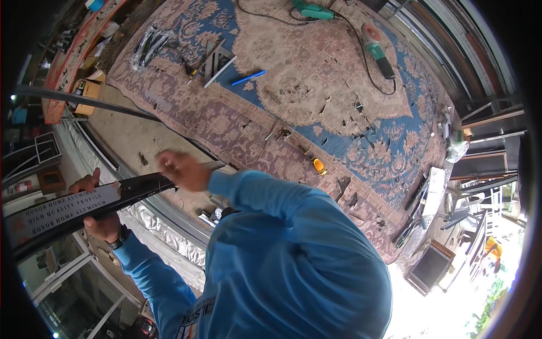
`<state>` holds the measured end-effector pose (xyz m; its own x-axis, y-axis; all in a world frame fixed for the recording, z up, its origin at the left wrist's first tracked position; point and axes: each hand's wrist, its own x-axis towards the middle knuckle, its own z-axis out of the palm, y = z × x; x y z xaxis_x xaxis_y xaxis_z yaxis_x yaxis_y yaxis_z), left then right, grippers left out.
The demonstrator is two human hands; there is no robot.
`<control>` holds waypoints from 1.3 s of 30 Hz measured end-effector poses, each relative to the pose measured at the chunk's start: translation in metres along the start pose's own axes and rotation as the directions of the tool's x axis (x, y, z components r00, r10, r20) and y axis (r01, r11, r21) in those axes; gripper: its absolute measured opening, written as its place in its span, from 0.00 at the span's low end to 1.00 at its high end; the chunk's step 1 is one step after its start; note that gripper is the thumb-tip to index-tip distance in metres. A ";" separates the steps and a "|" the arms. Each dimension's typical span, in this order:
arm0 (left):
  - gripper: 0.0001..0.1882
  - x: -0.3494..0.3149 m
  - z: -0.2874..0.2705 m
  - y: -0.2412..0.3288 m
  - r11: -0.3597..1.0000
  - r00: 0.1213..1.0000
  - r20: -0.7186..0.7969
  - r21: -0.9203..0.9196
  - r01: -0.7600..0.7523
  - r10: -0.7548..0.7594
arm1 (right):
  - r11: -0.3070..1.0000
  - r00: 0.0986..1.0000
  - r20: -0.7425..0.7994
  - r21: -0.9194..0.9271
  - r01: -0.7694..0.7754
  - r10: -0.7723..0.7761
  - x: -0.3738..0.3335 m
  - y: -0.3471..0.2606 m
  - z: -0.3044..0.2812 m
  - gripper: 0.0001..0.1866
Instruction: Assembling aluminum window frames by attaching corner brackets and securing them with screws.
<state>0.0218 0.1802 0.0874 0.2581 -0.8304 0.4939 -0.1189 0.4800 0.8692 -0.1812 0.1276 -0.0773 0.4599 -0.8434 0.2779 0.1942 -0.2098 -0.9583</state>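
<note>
A long dark metal profile [138,188] with a white printed label [65,210] runs in from the left edge. My left hand [104,230] is wrapped around it, thumb side below and fingertips showing over its upper edge. A dark watch or band sits on that wrist. My right hand [185,170] is over the profile's right end, its fingers smeared by motion. Whether it touches the profile or holds anything, I cannot tell. Another long dark bar [90,101] crosses behind, above both hands.
A patterned rug [293,90] bears an angle grinder [379,59], another green power tool [313,10], a blue pen [248,77], a metal square [213,61] and a small yellow tool [319,165]. A glass-topped frame [62,282] lies lower left; stacked profiles [480,39] line the upper right.
</note>
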 end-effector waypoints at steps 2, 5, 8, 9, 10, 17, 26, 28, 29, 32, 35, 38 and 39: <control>0.44 0.000 0.000 -0.001 0.999 1.000 -0.031 0.046 0.008 -0.006 | 0.830 0.964 -0.075 -0.529 0.177 -0.253 -0.008 0.026 -0.080 0.15; 0.45 0.000 0.002 -0.001 0.998 0.999 -0.048 0.055 0.007 -0.004 | 0.663 0.833 -0.544 -0.585 -0.466 0.105 -0.020 0.064 -0.211 0.11; 0.45 0.001 0.004 -0.001 0.999 0.999 -0.042 0.050 -0.005 0.007 | 0.456 0.733 -0.680 -0.654 -0.604 -0.004 -0.041 0.097 -0.304 0.12; 0.45 0.002 0.005 -0.001 0.999 1.000 -0.024 0.052 -0.008 0.010 | 0.426 0.721 -0.693 -0.659 -0.620 -0.023 -0.050 0.105 -0.321 0.12; 0.45 0.003 0.006 -0.001 1.000 1.000 -0.007 0.021 -0.008 0.008 | 0.442 0.761 -0.648 -0.694 -0.569 -0.037 -0.055 0.112 -0.335 0.11; 0.45 0.012 0.018 -0.006 1.000 0.998 0.056 -0.016 0.021 -0.021 | 0.299 0.865 -0.472 -0.812 -0.502 0.173 -0.049 0.122 -0.356 0.08; 0.43 0.029 0.045 -0.020 0.996 0.991 0.119 -0.068 0.065 -0.057 | 0.499 0.829 -0.536 -0.681 -0.536 0.160 -0.057 0.112 -0.325 0.10; 0.42 0.035 0.051 -0.023 0.992 0.988 0.142 -0.094 0.081 -0.067 | 0.503 0.786 -0.580 -0.625 -0.597 0.214 -0.058 0.112 -0.326 0.11; 0.41 0.037 0.055 -0.025 0.990 0.986 0.149 -0.108 0.086 -0.069 | 0.487 0.780 -0.609 -0.642 -0.592 0.146 -0.057 0.113 -0.328 0.10; 0.41 0.044 0.067 -0.030 0.986 0.984 0.158 -0.131 0.101 -0.080 | 0.427 0.797 -0.601 -0.706 -0.565 0.059 -0.046 0.114 -0.334 0.09; 0.41 0.048 0.078 -0.033 0.988 0.986 0.152 -0.125 0.095 -0.075 | 0.323 0.835 -0.515 -0.771 -0.549 0.193 -0.034 0.110 -0.338 0.08; 0.41 0.051 0.084 -0.035 0.990 0.987 0.151 -0.121 0.067 -0.049 | 0.302 0.759 -0.582 -0.697 -0.651 0.293 -0.031 0.104 -0.340 0.07; 0.41 0.051 0.085 -0.035 0.990 0.986 0.159 -0.124 0.062 -0.042 | 0.421 0.741 -0.588 -0.612 -0.669 0.323 -0.033 0.103 -0.338 0.08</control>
<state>-0.0420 0.0967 0.0844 0.1067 -0.8843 0.4545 0.0170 0.4587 0.8884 -0.4692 -0.0334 -0.2080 -0.1059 -0.9840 -0.1435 -0.7563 0.1734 -0.6308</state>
